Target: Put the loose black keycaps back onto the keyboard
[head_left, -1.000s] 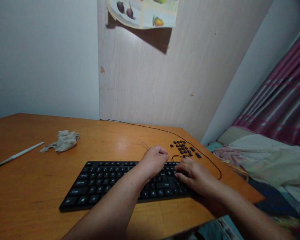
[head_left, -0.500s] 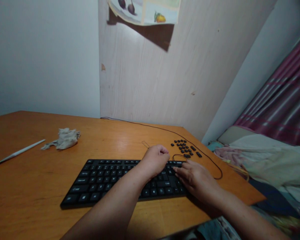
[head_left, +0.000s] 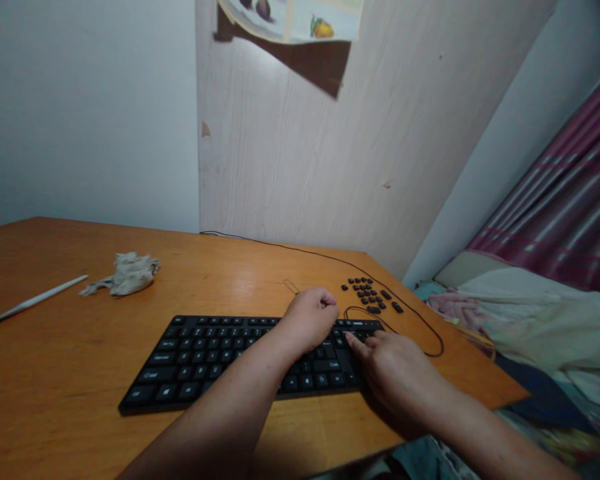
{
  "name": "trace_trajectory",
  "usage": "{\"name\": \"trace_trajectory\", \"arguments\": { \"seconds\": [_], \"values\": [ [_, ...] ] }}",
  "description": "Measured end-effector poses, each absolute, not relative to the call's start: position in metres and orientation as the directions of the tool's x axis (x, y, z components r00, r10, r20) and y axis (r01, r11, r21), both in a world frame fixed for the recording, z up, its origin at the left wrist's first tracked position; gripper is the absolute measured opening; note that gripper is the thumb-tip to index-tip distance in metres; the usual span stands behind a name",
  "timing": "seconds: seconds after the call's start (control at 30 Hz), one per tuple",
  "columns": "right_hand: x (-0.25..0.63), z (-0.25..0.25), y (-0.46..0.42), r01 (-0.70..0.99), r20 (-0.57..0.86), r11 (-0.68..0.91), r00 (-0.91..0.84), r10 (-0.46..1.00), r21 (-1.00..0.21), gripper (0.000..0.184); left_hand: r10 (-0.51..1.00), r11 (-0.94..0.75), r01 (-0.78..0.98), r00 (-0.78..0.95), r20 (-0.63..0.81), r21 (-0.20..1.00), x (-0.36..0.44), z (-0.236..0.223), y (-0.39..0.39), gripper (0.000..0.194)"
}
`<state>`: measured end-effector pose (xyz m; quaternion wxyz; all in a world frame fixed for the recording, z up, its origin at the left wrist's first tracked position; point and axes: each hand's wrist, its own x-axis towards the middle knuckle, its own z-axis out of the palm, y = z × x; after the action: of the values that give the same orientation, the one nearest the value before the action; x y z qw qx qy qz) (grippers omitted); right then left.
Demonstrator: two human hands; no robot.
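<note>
A black keyboard (head_left: 195,357) lies on the wooden table under both my hands. My left hand (head_left: 313,317) rests over its right-middle part with the fingers curled in; whatever they may hold is hidden. Just behind that hand a thin wire loop (head_left: 290,285) shows, partly covered. My right hand (head_left: 387,367) is over the keyboard's right end, index finger stretched to the keys beside the number pad, the other fingers bent. Nothing shows in its grip. Several loose black keycaps (head_left: 365,292) lie in rows behind the keyboard's right end.
A crumpled grey cloth (head_left: 131,273) and a white slender stick (head_left: 40,298) lie at the left of the table. A black cable (head_left: 300,250) runs along the back and loops at the right. Bedding (head_left: 520,320) lies beyond the table's right edge.
My right hand's index finger now points out singly, with the other fingers drawn back from the keys. My left hand stays in place, and the view has shifted slightly.
</note>
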<state>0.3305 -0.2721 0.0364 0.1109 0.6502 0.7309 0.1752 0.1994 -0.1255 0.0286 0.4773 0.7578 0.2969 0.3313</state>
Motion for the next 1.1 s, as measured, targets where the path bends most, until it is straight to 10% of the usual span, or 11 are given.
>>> {"name": "trace_trajectory", "arguments": {
  "seconds": [0.27,0.67,1.1],
  "values": [
    [0.326,0.037,-0.27,0.904,0.046,0.093,-0.123,0.991,0.418,0.045,0.767,-0.378,0.136,0.6,0.227,0.916,0.199,0.029,-0.125,0.013],
    [0.392,0.05,-0.227,0.985,0.288,-0.171,0.154,0.945,0.034,0.033,0.769,-0.482,0.303,0.597,0.23,0.822,0.195,0.033,-0.124,0.016],
    [0.429,0.034,-0.131,0.944,0.156,-0.201,0.164,0.974,0.261,0.029,0.671,-0.663,0.408,0.695,0.259,0.627,0.188,0.036,-0.14,0.02]
  ]
}}
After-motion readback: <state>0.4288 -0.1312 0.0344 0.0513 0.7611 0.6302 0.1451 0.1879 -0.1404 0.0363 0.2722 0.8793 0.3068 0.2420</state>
